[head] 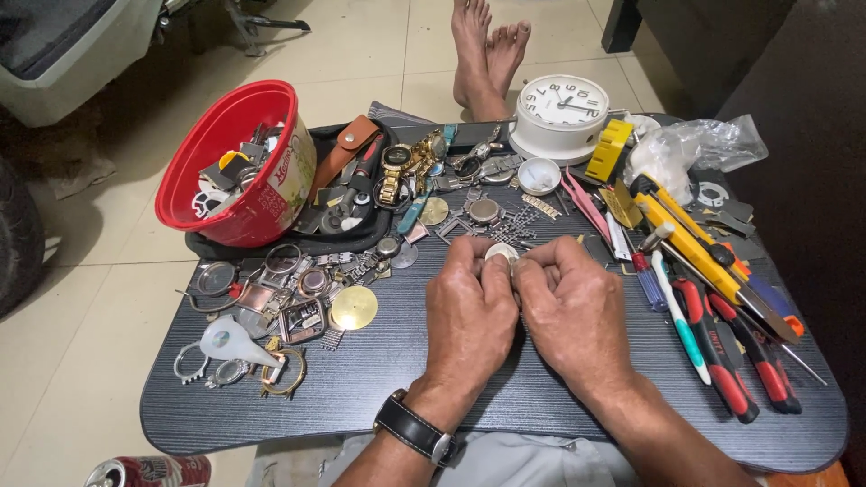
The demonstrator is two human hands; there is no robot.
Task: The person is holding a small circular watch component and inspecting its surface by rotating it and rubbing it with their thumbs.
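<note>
A dark lap table [379, 379] stood on pale tiles. My left hand [469, 311] and right hand [573, 307] together pinched a small round watch case [502, 254], just below a white clock [561, 115]. Slipping fingers could have dropped it among loose parts.

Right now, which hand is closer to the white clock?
Right. The right hand lies almost straight below the white clock; the left hand is farther left.
</note>
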